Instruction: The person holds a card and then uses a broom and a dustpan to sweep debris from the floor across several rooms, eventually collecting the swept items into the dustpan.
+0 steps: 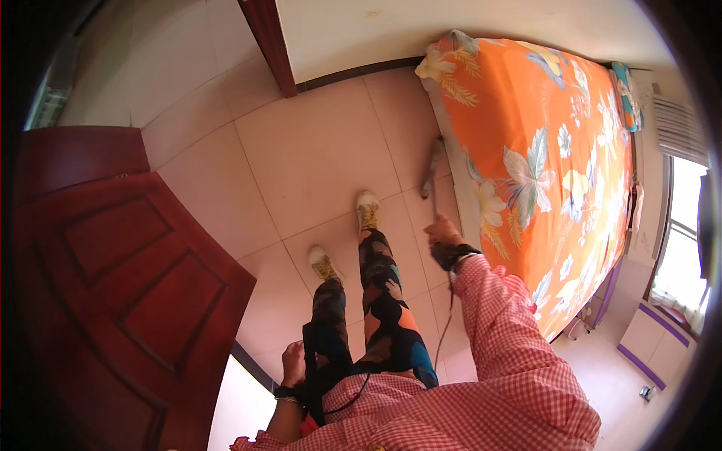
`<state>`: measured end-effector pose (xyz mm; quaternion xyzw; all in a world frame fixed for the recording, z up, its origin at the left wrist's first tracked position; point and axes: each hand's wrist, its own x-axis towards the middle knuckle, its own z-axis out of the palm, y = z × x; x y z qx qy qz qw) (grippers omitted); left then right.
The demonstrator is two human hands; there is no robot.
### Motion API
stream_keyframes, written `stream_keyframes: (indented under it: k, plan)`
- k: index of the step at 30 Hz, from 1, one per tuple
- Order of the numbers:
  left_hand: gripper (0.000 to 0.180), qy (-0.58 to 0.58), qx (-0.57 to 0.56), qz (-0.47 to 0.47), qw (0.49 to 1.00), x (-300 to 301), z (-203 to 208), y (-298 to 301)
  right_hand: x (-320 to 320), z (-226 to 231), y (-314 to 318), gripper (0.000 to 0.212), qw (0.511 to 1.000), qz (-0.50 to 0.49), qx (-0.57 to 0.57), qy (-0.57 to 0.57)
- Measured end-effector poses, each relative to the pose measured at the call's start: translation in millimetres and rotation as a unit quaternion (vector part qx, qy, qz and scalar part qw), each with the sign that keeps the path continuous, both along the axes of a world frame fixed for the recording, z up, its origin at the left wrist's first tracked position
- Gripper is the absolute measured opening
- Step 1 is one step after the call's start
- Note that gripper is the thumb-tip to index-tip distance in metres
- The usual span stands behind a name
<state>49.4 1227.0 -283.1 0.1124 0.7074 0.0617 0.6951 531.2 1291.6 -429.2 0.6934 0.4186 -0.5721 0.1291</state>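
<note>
My right hand [444, 231] is stretched forward, fingers wrapped round the thin handle of a mop [430, 169]. Its narrow grey head lies on the tiled floor along the foot of the bed [519, 173]. Most of the handle is hidden by the hand and by foreshortening. Low beside my left thigh, my left hand [294, 363] hangs with its fingers curled in and nothing visible in it. Both wrists wear dark bands, and a thin dark cord [450, 316] runs down from the right wrist.
An orange flowered sheet covers the bed on the right. A dark red panelled door [135, 278] stands on the left, with a door frame [271, 49] farther ahead. Pink floor tiles [308, 158] lie around my shoes. A white cabinet with purple edging [654, 342] stands at the far right.
</note>
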Motion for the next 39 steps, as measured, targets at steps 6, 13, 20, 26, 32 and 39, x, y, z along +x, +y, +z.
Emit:
stream_keyframes:
  k: [6,13,20,26,32,39]
  plan:
    - [0.02,0.022,-0.003,0.078,0.997,18,7,0,-167,30,46,0.046,0.971,-0.235,0.012,0.045]
    - [0.021,-0.033,-0.019,0.134,0.99,115,21,65,-61,127,96,0.068,0.924,-0.358,-0.097,0.09]
    - [0.029,-0.101,-0.023,0.184,0.977,156,22,72,105,9,168,0.061,0.972,-0.201,0.098,0.068]
    - [0.027,-0.074,-0.06,0.245,0.965,165,18,55,49,-47,225,0.024,0.761,0.636,0.092,-0.083]
    - [0.026,-0.022,-0.021,0.221,0.975,171,29,47,-119,60,206,0.075,0.994,0.093,-0.052,-0.002]
    - [0.026,-0.008,0.034,0.178,0.983,186,27,64,-69,92,198,0.06,0.99,-0.072,-0.019,0.121]
